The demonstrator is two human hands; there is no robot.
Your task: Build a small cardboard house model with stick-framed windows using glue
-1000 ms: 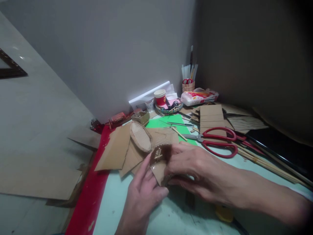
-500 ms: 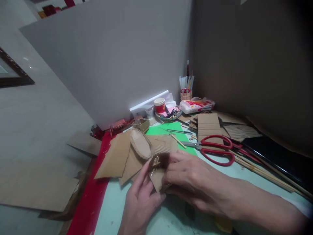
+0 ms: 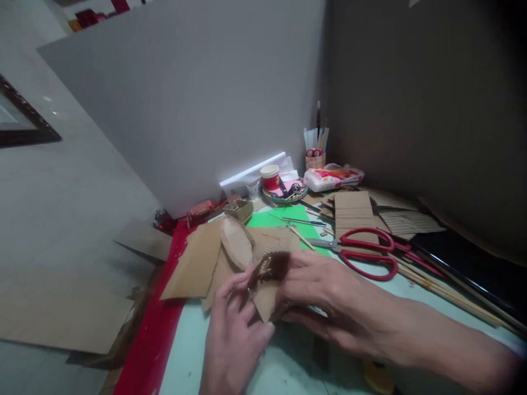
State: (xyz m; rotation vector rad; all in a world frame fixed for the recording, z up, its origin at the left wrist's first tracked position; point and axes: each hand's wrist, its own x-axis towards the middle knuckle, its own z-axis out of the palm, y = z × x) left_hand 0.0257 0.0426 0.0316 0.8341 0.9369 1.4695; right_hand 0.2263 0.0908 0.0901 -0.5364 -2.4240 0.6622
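Between my two hands is a small folded cardboard piece point(image 3: 265, 299), its dark inner side facing up and its corrugated edge showing. My left hand point(image 3: 239, 329) supports it from the left, thumb at the lower corner and fingertips along the left edge. From the right, my right hand point(image 3: 329, 299) grips it with curled fingers; those fingers hide its right side. Just beyond lies an oval boat-shaped cardboard piece point(image 3: 237, 241), on flat cardboard sheets point(image 3: 195, 269). Red-handled scissors point(image 3: 366, 252) rest past my right hand.
A green paper sheet point(image 3: 284, 214) lies under a pen and a short stick. Behind stand a red paper cup point(image 3: 270, 178), a small cardboard box point(image 3: 239, 210), a tissue pack point(image 3: 333, 178) and a brush holder point(image 3: 315, 159). Long sticks point(image 3: 448, 293) and a black object point(image 3: 473, 269) are right.
My left index finger has lifted and bent at the piece's left edge. My right hand still grips the piece, shifted slightly; the whole view has moved a little.
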